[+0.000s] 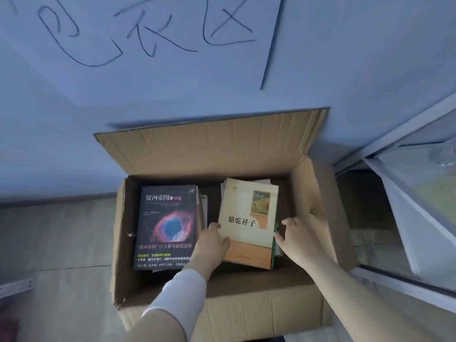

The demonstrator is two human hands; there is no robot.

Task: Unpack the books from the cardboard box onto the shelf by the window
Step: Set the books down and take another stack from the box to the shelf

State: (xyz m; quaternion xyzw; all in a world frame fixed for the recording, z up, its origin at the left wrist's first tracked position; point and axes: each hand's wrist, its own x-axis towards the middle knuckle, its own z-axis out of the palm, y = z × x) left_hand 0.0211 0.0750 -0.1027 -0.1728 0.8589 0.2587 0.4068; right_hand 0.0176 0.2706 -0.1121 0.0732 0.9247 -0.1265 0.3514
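The left hand (212, 243) pinches the left edge of the cream paperback (249, 218). Its thumb lies on the cover, and its fingers are out of sight beneath. The right hand (301, 235) is at the book's right edge with spread, bent fingers. The tips meet the edge, but I cannot tell whether it has a hold yet.

The paperback tops the right-hand stack inside the open cardboard box (222, 312), which stands on the floor against the wall. Just beside it, the left-hand stack is topped by a dark book with a nebula cover (167, 218).

The step in hand looks like the first grasp of a lift: taking the top book from the right stack. Next, both hands likely need a firm hold on opposite edges. The book must then rise clear of the box wall and swing right to the white shelf (417, 245) beside the box.

By count there is one box, two stacks and two full covers showing. Edges of more books peek out under each stack, too hidden to number. A sheet with handwritten characters (148, 33) hangs on the wall above.
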